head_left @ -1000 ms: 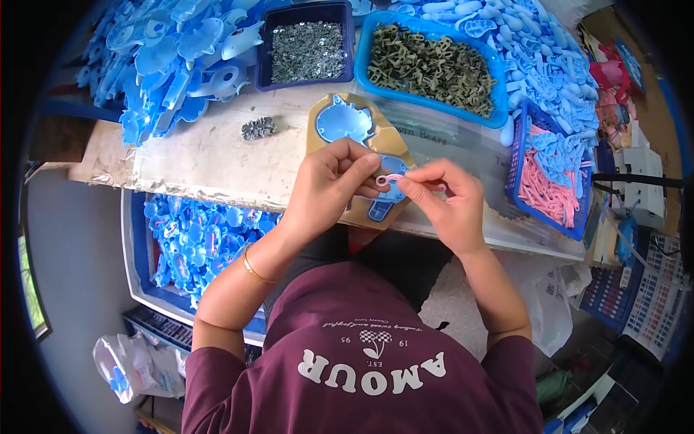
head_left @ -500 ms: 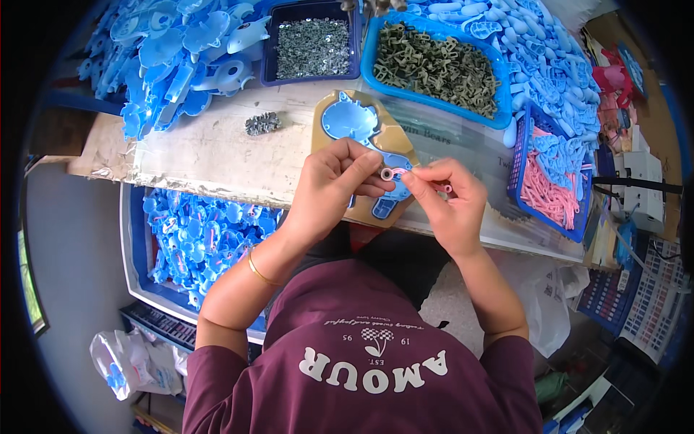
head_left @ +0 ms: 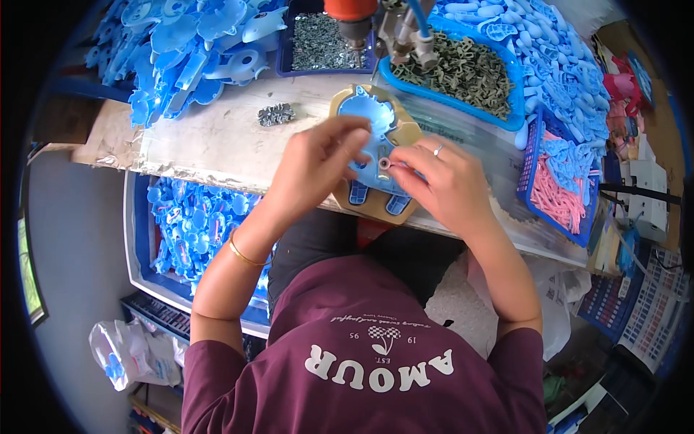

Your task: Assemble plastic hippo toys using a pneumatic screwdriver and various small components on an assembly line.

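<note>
A light blue plastic shell (head_left: pixel 369 112), shaped like an animal's body, lies in a tan holder (head_left: pixel 409 132) at the table's front edge. Over its middle, my right hand (head_left: pixel 444 177) pinches a small pink plastic link with a ring-shaped end (head_left: pixel 384 163), lowered into or onto the shell; whether it is seated I cannot tell. My left hand (head_left: pixel 311 170) hovers on the shell's left side, fingers loosely bent and apart, with nothing visible in them. Part of the shell is hidden behind both hands.
A machine head with an orange body (head_left: pixel 350 9) hangs above the back of the holder. Behind stand bins of metal pieces (head_left: pixel 318 43) and greenish clips (head_left: pixel 463 76). A blue basket (head_left: pixel 531 163) holds pink strips; blue parts are heaped left and right, and fill a crate (head_left: pixel 137 239) below.
Both hands held the pink link between them; now the left has let go and drawn back, while the right has brought it down over the shell. The machine head has come further into view.
</note>
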`<state>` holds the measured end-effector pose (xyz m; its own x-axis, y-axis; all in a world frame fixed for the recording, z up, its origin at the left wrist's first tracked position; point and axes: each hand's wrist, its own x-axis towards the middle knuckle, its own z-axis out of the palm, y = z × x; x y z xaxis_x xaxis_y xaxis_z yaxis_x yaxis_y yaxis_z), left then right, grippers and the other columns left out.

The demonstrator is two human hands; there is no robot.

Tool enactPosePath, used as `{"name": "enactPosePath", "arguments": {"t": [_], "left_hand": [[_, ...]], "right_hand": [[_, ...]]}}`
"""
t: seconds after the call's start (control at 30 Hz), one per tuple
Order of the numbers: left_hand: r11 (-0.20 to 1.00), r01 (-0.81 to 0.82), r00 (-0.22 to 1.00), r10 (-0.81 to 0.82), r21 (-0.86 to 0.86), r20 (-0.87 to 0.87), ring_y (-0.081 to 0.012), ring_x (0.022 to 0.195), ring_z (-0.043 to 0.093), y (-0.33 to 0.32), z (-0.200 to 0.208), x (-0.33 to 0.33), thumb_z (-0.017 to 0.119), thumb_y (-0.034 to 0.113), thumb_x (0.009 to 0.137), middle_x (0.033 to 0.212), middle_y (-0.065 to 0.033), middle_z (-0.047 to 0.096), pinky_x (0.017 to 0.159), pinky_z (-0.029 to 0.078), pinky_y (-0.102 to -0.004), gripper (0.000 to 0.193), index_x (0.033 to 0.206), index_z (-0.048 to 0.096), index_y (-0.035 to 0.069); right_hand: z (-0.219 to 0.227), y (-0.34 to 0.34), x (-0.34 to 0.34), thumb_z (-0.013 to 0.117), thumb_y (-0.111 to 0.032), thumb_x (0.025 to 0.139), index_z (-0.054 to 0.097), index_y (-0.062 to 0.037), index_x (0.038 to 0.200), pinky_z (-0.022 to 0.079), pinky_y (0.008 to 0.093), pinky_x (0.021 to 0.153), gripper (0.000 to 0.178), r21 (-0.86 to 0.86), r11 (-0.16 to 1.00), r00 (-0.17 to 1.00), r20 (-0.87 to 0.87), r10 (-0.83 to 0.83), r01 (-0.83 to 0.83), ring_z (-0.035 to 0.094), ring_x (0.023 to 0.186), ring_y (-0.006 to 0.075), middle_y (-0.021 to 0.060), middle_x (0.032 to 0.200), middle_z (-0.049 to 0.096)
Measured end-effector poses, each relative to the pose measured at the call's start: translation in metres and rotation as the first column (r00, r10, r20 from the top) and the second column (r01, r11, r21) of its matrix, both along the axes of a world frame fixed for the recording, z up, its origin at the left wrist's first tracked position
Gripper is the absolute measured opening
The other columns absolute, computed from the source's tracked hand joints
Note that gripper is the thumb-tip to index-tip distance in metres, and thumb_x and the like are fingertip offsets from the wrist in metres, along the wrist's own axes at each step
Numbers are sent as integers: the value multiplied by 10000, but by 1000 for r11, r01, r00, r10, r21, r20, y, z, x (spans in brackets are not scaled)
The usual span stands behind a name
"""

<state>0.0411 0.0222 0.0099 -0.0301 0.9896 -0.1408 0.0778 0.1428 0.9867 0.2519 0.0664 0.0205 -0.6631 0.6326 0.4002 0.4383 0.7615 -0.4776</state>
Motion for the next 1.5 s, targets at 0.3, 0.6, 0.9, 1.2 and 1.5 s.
{"name": "enactPosePath", "arguments": {"t": [0.3, 0.6, 0.9, 1.2, 1.5], "left_hand": [[918, -44, 870, 230, 395, -437, -158, 716, 686, -11, -10, -23, 652, 102, 981, 954, -96, 731, 577, 500, -289, 153, 1114, 710, 55], [743, 453, 611, 144, 494, -778, -277, 1098, 634, -16, -22, -24, 725, 145, 876, 1145, -56, 700, 943, 523, -406, 236, 1105, 704, 92], [696, 629, 421, 69, 346, -904, -301, 1336, 493, -17, -31, -23, 719, 295, 879, 1326, -69, 602, 1171, 369, -485, 378, 1202, 629, 121], [727, 596, 444, 55, 341, -894, -312, 1356, 485, -19, -33, -20, 725, 291, 882, 1328, -65, 602, 1180, 362, -486, 367, 1191, 662, 104], [727, 583, 455, 80, 364, -887, -331, 1353, 481, -21, -30, -19, 733, 285, 871, 1323, -79, 601, 1177, 362, -500, 380, 1193, 663, 95]], "right_hand": [[-28, 0, -26, 785, -213, 817, 714, -112, 854, 465, 391, 703, 128, 97, 994, 993, 103, -60, 50, 631, 737, 263, 39, 790, 640], [-22, 15, -33, 733, -142, 829, 718, -59, 869, 497, 456, 722, 93, -83, 997, 961, 277, 21, 2, 656, 795, 345, 107, 788, 652], [-13, -4, -5, 749, -107, 805, 695, -81, 901, 519, 435, 698, 113, -29, 992, 987, 111, -115, 119, 658, 797, 322, 81, 843, 625], [-22, -13, 12, 766, -142, 828, 709, -82, 827, 495, 408, 630, 83, -127, 958, 963, 110, -246, 259, 636, 702, 260, 52, 782, 607], [-7, -5, 4, 764, -194, 820, 759, -88, 801, 504, 429, 668, 108, -94, 957, 912, 341, -230, 276, 659, 775, 289, 72, 807, 652]]}}
